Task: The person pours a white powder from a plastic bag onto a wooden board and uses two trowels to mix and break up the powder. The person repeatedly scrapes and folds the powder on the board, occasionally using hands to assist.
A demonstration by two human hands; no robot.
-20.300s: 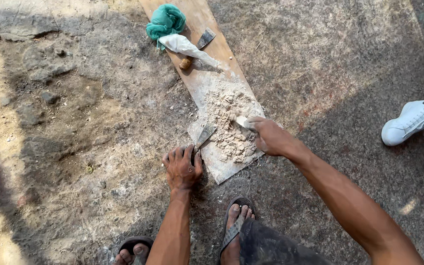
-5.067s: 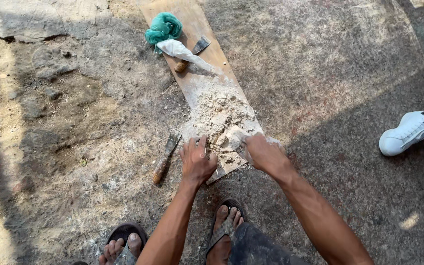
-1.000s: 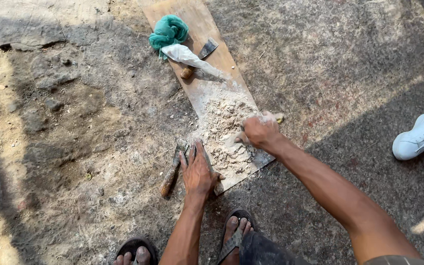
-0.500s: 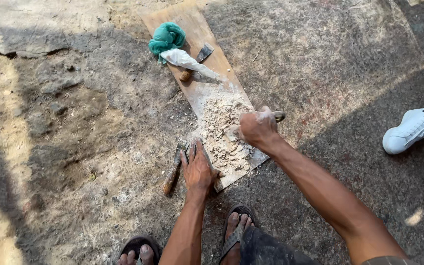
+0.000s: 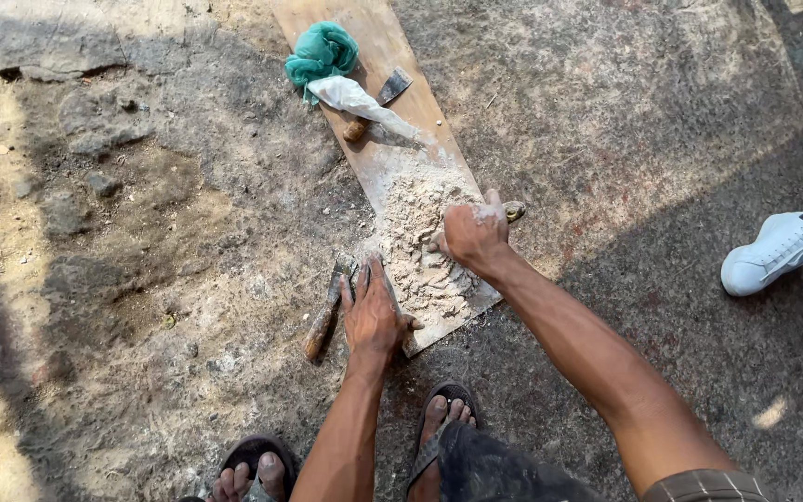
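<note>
A long wooden board (image 5: 392, 46) lies on the rough ground with a heap of pale crumbly putty (image 5: 420, 242) on its near end. My right hand (image 5: 471, 232) is closed on a scraper with a wooden handle end (image 5: 513, 211), the blade pressed into the heap. My left hand (image 5: 372, 311) lies flat, fingers spread, on the board's near left edge. Just left of it a second scraper (image 5: 325, 311) with a wooden handle lies on the ground.
Farther up the board sit a green cloth (image 5: 321, 51), a whitish bag (image 5: 360, 100) and a small scraper (image 5: 378, 100). Another person's white shoe (image 5: 773, 253) is at the right. My sandalled feet (image 5: 439, 423) are below. A stone slab (image 5: 58, 42) lies top left.
My right hand has drawn the scraper up and right across the heap. My left hand has let go of the second scraper, which now lies on the ground, and rests on the board.
</note>
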